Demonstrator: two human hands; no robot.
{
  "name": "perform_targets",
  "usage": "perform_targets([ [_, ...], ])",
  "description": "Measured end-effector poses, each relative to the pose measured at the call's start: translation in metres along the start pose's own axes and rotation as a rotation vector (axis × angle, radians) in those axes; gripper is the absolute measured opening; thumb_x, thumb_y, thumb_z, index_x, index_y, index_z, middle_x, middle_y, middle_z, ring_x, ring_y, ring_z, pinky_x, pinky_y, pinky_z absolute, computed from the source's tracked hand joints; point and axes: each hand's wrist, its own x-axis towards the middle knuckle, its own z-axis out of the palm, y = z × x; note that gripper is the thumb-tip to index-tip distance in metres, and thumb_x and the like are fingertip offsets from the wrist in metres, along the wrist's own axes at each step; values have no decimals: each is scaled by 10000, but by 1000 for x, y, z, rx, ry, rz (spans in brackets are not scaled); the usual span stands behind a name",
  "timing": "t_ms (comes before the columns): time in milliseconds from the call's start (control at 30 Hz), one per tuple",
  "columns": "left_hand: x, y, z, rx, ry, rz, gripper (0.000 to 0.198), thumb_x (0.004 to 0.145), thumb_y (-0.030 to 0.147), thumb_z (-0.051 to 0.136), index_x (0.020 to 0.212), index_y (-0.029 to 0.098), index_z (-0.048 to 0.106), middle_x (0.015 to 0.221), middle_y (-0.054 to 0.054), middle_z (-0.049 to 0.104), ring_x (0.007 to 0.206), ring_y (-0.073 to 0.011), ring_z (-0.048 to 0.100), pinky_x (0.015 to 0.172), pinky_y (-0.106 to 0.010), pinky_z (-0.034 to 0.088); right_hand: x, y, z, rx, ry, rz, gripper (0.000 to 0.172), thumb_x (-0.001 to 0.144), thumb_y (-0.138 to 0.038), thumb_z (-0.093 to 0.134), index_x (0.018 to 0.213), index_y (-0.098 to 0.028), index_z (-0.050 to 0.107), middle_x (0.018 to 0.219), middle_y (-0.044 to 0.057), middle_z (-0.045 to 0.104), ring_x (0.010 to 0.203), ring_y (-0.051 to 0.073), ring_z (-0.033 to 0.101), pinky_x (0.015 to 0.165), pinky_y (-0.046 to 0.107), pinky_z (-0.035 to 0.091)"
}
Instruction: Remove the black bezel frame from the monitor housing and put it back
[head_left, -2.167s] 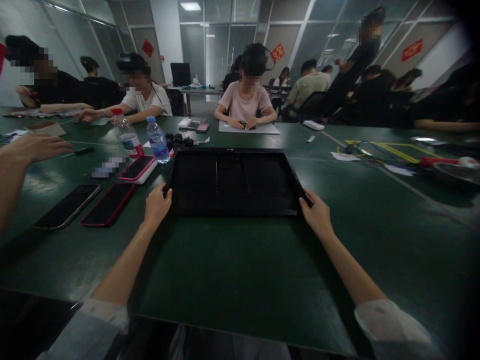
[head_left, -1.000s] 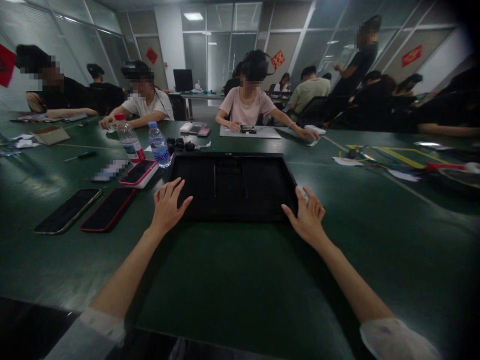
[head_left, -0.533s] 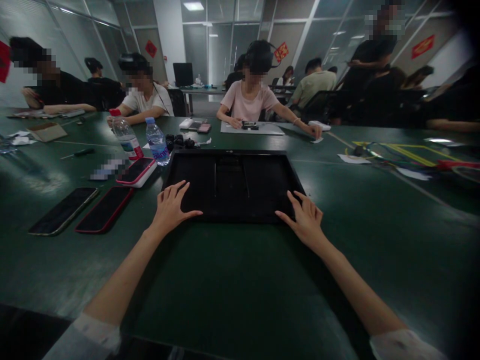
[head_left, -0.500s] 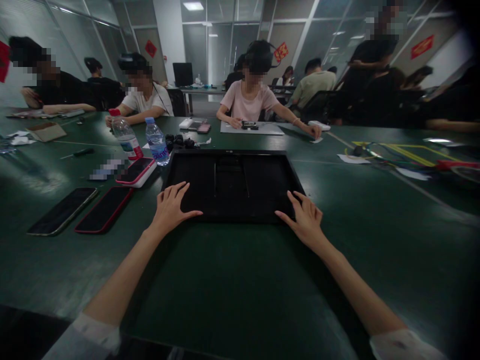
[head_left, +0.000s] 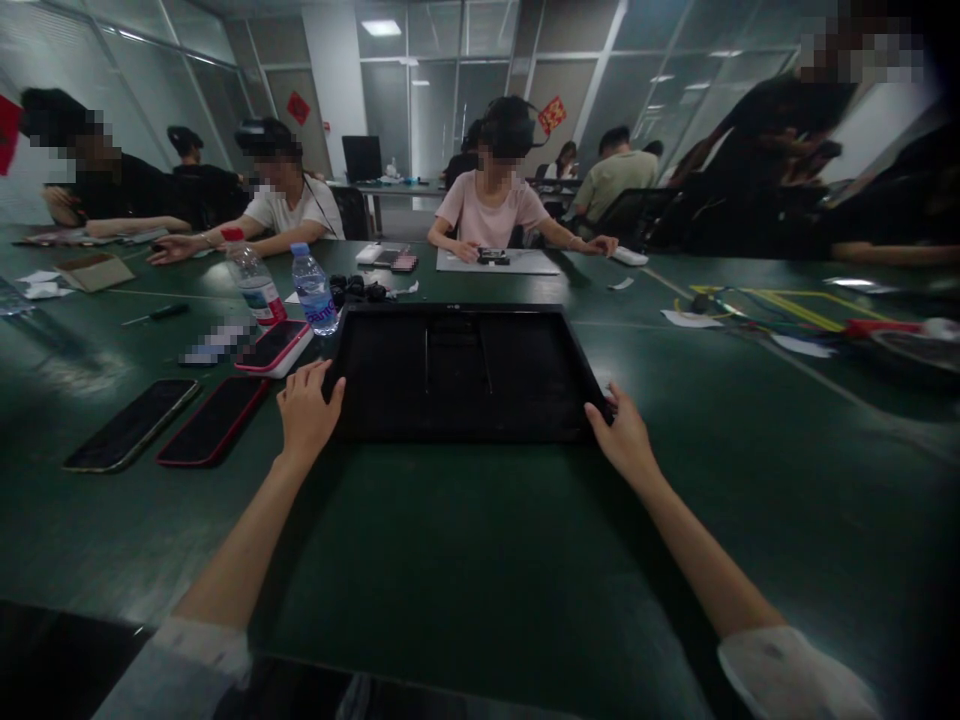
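A shallow, black, rectangular monitor casing (head_left: 390,385) lies in front of me on the green table, its raised rim running round a recessed inside. Two thin upright lines and a small panel show in the middle of the recess, and a small light logo sits on the far rim. My left hand (head_left: 309,405) is closed on the casing's left edge, thumb inside the rim and fingers outside. On the opposite edge, my right hand (head_left: 624,430) grips near the front right corner, its fingers partly hidden behind the rim.
Left of the casing lie two dark phones (head_left: 135,425) (head_left: 214,422) and a pink-edged phone (head_left: 274,345) on a white box. Two water bottles (head_left: 251,280) (head_left: 313,290) stand behind them. Coloured cables (head_left: 757,305) lie to the right. A co-worker (head_left: 491,205) sits opposite.
Both hands have moved outward, from spread fingers over the casing's front corners to a hold on its side edges. The co-worker opposite has drawn an outstretched hand back.
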Motion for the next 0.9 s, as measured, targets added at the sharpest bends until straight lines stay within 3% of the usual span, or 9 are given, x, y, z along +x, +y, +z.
perform_targets([
  [100,1,-10,5,-6,-3,-47,459,984,400,511,1379,183,598,1382,-167,620,1298,-346,549,1047,-524,449,-1,4,-1,175,-48,145,880,817,-697,595,1492,-142,492,1312,192,631,1219,353,605,1078,547,474],
  [233,2,-20,11,-20,-4,-69,484,974,414,519,1382,166,596,1372,-174,624,1281,-363,568,1028,-530,477,-5,-10,-2,341,-158,280,836,788,-654,676,1476,-203,524,1109,130,712,1059,340,684,971,550,555],
  [367,4,-27,15,-42,-12,-104,501,958,405,535,1385,149,586,1376,-185,618,1280,-378,571,1027,-539,486,-8,-36,11,497,-247,286,805,766,-571,736,1469,-244,523,1221,117,698,1116,326,676,969,525,581],
  [467,4,-28,16,-85,-26,-59,489,959,412,537,1384,174,580,1377,-170,618,1294,-360,567,1069,-541,459,-11,-49,26,547,-156,308,753,769,-470,729,1461,-262,516,1339,100,653,1203,307,642,1032,521,554],
  [600,5,-30,20,-155,-7,33,473,965,408,526,1376,180,576,1405,-162,597,1324,-325,546,1110,-506,439,-13,-49,33,560,-42,315,695,779,-391,673,1448,-265,536,1334,92,651,1232,304,625,1033,532,553],
  [800,4,-36,24,-101,-55,-19,498,976,422,506,1399,167,568,1449,-173,565,1359,-356,493,1101,-546,439,-3,-39,16,608,63,380,734,751,-326,677,1458,-196,527,1249,123,684,1116,285,675,1040,512,540],
  [900,4,-37,23,-73,-87,-32,506,986,426,490,1418,173,557,1477,-171,546,1380,-354,469,1102,-563,432,8,-23,3,570,192,432,744,746,-263,658,1463,-123,513,1264,164,669,1097,276,673,1039,473,532],
])
